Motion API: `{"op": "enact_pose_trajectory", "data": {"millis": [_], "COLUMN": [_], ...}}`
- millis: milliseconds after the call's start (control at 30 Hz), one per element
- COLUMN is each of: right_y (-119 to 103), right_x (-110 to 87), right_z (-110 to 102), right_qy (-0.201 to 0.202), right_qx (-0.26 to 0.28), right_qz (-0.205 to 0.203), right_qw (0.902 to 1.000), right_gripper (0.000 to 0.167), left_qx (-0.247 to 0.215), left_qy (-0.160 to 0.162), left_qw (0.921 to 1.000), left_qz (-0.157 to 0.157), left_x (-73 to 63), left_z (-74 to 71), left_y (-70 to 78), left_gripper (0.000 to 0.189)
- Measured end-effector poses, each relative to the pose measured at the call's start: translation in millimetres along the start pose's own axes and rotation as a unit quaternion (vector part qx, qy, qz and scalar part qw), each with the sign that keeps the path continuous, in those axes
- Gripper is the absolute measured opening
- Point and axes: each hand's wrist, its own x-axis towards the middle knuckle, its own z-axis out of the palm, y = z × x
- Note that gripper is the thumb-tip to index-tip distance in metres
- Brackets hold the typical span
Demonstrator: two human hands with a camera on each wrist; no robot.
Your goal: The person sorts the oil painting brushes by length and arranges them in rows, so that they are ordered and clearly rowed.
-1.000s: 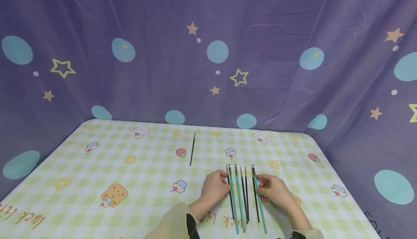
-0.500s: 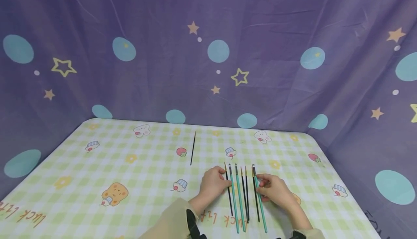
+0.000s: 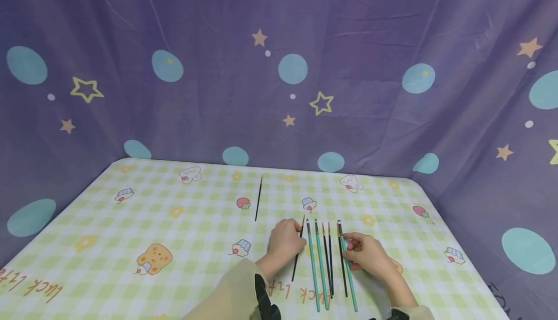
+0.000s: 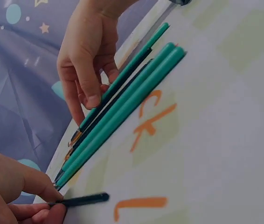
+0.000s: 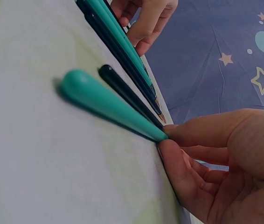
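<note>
My left hand (image 3: 284, 241) pinches a thin black paintbrush (image 3: 297, 261) between thumb and fingers, its handle end pointing toward me. In the left wrist view that black handle (image 4: 87, 199) sticks out past the fingertips. At the right of the row, my right hand (image 3: 368, 254) has thumb and finger pinched on a teal paintbrush (image 3: 351, 283); its rounded handle (image 5: 99, 99) looms large in the right wrist view. A black paintbrush (image 3: 343, 271) lies right alongside it. Between the hands lie two teal paintbrushes (image 3: 315, 274) and two black paintbrushes (image 3: 331, 266), bristles pointing away from me.
Farther back and to the left, a single black paintbrush (image 3: 258, 200) lies apart on the table. A green-and-white checked cloth (image 3: 196, 242) with cartoon prints covers the tabletop. Purple curtain (image 3: 209, 92) with stars and dots hangs behind and at both sides.
My left hand has drawn the leftmost black brush leftward, away from the teal one beside it, and its handle end now slants left. The right hand stays in place.
</note>
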Motion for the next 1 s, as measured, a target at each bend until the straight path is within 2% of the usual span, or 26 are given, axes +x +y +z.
{"op": "enact_pose_trajectory", "data": {"millis": [133,333,467,633,1000], "right_y": [-0.8,-2.0,-1.8,-1.6,-1.5], "right_x": [0.7,1.0,1.2,0.8,-0.1], "right_z": [0.1,0.2,-0.1,-0.3,-0.5], "right_qy": [0.001,0.007,0.002,-0.006,-0.008], "right_qx": [-0.001,-0.007,-0.007,-0.003,0.0], "right_qz": [0.005,0.009,0.007,0.001,0.0], "right_qw": [1.0,0.9999,0.9999,1.0,1.0], "right_gripper": [0.048,0.048,0.048,0.048,0.048], "left_qx": [0.004,-0.024,-0.059,-0.117,-0.164], "left_qy": [-0.006,-0.004,-0.011,-0.039,-0.048], "left_qw": [1.0,0.9996,0.9979,0.9914,0.985], "left_qz": [0.005,-0.01,-0.025,-0.044,-0.025], "left_x": [3.7,6.6,9.2,12.0,21.6], "left_z": [-1.4,-3.2,-4.3,-7.4,-15.8], "left_y": [-1.0,-5.6,-9.5,-14.6,-29.4], "left_gripper": [0.017,0.018,0.017,0.017,0.017]}}
